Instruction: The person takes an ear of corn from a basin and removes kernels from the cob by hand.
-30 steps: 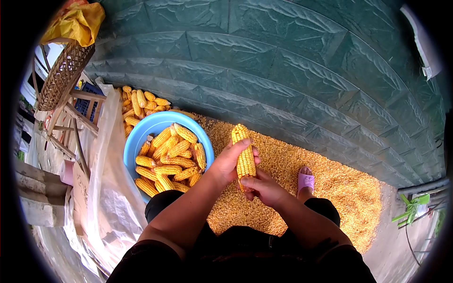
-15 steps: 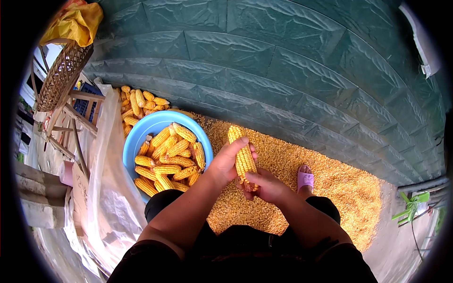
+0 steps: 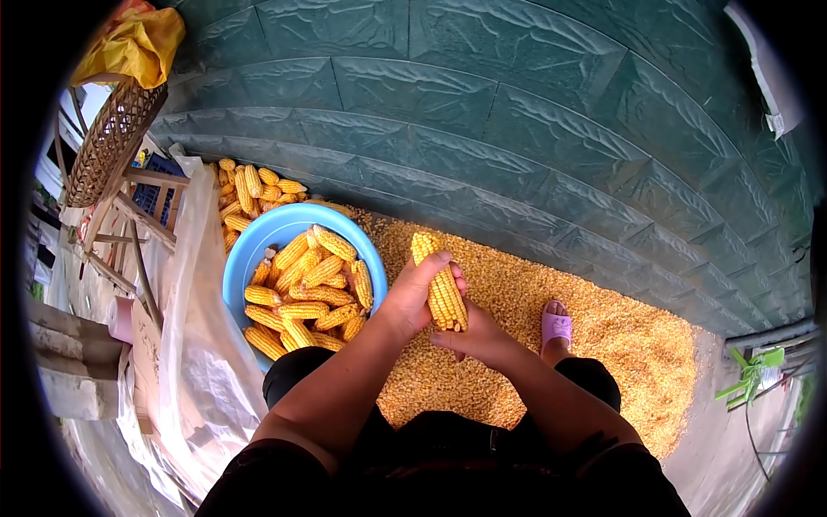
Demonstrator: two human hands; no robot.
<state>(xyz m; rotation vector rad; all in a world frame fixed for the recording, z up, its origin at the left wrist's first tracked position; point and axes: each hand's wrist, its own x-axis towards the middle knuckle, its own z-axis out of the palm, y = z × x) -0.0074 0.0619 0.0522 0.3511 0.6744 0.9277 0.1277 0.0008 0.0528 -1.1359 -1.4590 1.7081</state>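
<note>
My left hand (image 3: 415,291) is wrapped round a yellow ear of corn (image 3: 444,297), its thumb lying across the upper part. The ear is held upright and slightly tilted, with its rows of kernels facing me. At its lower end, my right hand (image 3: 482,336) closes about the base. The right thumb crosses just below the ear, and most of the fingers are hidden. Left of my hands stands a round blue tub (image 3: 237,258) with many ears of corn (image 3: 306,284) in it. Loose kernels (image 3: 491,276) cover the ground beneath my hands.
More ears (image 3: 250,185) are heaped behind the tub against a green wall (image 3: 482,155). Clear plastic sheeting (image 3: 198,345), a wooden chair (image 3: 146,215) and a woven basket (image 3: 112,146) are on the left. My foot in a pink slipper (image 3: 556,326) rests among the kernels.
My right hand has shifted lower on the ear, its thumb moving from the ear's front to below its base. The darker lower tip is now hidden. My left hand keeps its hold.
</note>
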